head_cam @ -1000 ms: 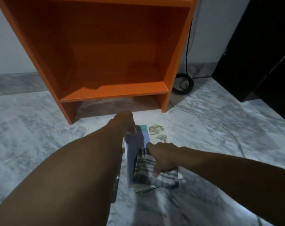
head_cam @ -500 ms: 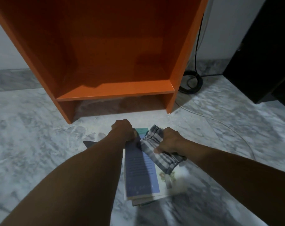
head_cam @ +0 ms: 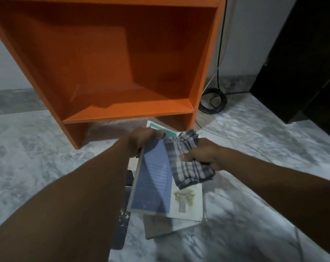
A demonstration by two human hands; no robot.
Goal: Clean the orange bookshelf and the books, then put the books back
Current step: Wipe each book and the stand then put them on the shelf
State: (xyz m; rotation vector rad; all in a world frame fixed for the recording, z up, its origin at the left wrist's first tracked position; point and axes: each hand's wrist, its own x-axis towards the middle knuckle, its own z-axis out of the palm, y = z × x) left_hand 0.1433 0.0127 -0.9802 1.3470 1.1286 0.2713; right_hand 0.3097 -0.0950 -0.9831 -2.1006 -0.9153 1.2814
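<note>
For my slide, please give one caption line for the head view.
Left hand holds a blue-covered book while right hand wipes it with a grey checked cloth, before the orange wooden bookshelf.

Blue book (head_cam: 151,178) tilted before empty orange bookshelf (head_cam: 122,59).

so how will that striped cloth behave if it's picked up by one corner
Probably floppy: the striped cloth bunches and folds in the right hand. Likely light, since it drapes over the book without bending it. Its woven look suggests it should not slip easily.
</note>
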